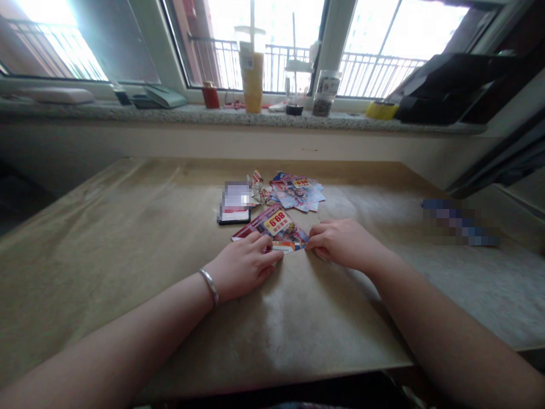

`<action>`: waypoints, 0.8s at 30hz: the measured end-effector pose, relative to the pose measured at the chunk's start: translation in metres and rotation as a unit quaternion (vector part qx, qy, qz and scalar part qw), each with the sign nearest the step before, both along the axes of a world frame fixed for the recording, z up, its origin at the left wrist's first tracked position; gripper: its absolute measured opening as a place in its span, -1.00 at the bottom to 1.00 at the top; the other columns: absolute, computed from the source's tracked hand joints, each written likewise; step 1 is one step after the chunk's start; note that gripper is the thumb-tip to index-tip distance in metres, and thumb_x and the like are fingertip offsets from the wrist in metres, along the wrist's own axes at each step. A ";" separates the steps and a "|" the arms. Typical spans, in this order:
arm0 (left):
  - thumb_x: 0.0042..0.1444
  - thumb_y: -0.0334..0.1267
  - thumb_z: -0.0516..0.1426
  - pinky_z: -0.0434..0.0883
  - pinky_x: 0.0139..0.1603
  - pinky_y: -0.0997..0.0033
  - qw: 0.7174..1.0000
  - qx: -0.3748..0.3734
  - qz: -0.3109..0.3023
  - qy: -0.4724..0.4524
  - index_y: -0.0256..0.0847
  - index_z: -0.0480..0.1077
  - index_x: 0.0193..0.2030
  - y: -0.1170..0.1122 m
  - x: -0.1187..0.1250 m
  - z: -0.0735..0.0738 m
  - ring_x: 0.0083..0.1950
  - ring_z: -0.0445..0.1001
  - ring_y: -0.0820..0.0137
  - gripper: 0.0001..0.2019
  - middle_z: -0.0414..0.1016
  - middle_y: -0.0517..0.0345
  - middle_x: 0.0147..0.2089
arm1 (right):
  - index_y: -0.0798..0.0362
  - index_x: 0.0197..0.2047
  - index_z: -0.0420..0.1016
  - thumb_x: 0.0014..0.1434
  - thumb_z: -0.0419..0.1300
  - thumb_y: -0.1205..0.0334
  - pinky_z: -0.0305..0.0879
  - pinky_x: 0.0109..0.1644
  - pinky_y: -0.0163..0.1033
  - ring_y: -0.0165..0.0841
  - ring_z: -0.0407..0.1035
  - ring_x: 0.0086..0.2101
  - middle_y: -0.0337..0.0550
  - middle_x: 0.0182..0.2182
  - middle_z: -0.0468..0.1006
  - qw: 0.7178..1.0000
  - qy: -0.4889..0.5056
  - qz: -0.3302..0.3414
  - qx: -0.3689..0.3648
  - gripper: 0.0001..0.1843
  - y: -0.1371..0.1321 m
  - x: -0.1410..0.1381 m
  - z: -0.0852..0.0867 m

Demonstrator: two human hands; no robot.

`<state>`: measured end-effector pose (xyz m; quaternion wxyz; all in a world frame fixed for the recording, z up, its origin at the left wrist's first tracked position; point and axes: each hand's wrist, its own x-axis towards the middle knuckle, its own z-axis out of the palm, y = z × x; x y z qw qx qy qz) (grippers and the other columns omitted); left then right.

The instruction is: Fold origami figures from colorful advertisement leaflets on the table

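Observation:
A colourful printed paper (279, 222) with large price figures lies on the table, its outline roughly triangular. My left hand (244, 262), with a silver bangle on its wrist, rests on the paper's near left side, fingers bent and thumb along the near edge. At the near right corner, my right hand (340, 241) pinches the paper between curled fingers; the fingertips are partly hidden. Just beyond lies a fanned stack of similar printed papers (298, 192). To its left stand small folded paper pieces (259, 190), beside a phone-like device (236, 203) with a blurred screen.
The table (149, 244) has a tan, creased cover. A blurred dark blue strip-like object (460, 221) lies at the right. On the windowsill (170, 116) stand a tall drink cup (252, 74), a red jar (210, 95), clear containers (327, 94) and a yellow tape roll (382, 109).

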<state>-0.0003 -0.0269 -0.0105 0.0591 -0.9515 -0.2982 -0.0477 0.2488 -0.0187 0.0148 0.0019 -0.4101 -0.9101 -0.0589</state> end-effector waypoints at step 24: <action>0.24 -0.16 -0.03 0.33 -0.08 0.23 0.999 0.023 -0.034 -0.009 -0.11 0.37 -0.02 0.007 0.000 -0.003 -0.10 0.29 0.25 -0.74 0.36 0.05 -0.04 | -0.10 -0.36 0.58 0.06 0.09 0.35 0.09 -0.40 -0.33 -0.38 0.44 -0.32 -0.32 -0.29 0.60 0.998 -0.014 -0.054 -0.015 -0.76 0.004 0.017 0.001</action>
